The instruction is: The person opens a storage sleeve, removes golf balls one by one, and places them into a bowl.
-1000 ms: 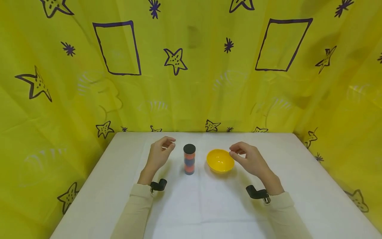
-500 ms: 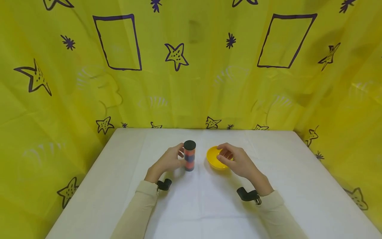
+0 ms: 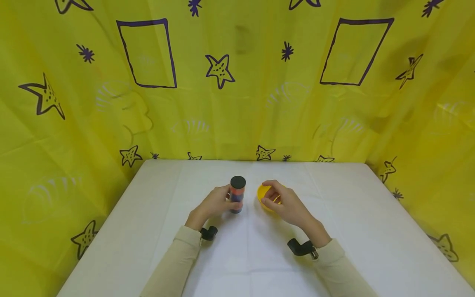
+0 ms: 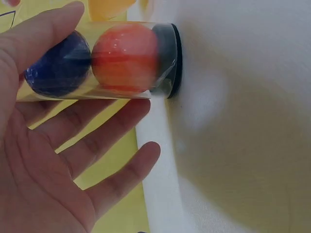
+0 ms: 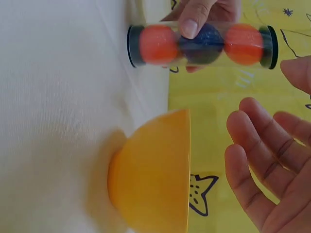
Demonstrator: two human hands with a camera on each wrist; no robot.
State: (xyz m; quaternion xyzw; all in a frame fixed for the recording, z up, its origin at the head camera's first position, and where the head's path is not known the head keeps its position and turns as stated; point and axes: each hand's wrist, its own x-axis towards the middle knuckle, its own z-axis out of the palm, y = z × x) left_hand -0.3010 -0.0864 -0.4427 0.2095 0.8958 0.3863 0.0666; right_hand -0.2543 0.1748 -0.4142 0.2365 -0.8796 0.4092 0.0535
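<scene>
My left hand [image 3: 215, 203] grips a clear tube [image 3: 237, 196] with black caps, its thumb across the front and fingers behind. Inside the tube, an orange-red ball [image 5: 159, 44], a dark blue ball [image 5: 201, 44] and another orange-red ball [image 5: 244, 44] are stacked. The tube stands close to upright; whether its base touches the table I cannot tell. My right hand [image 3: 285, 204] hovers over the yellow bowl [image 5: 153, 170], fingers loosely bent and holding nothing. In the head view that hand covers much of the bowl. In the left wrist view, the lower fingers [image 4: 116, 182] spread away from the tube.
A white cloth-covered table [image 3: 248, 251] lies under everything. Yellow curtains [image 3: 245, 111] with drawn stars and frames hang behind it and at both sides. Black wrist mounts [image 3: 300, 247] sit on the forearms.
My left hand has moved right and taken hold of the tube, which now leans slightly. My right hand has moved left from the bowl's right side to over the bowl.
</scene>
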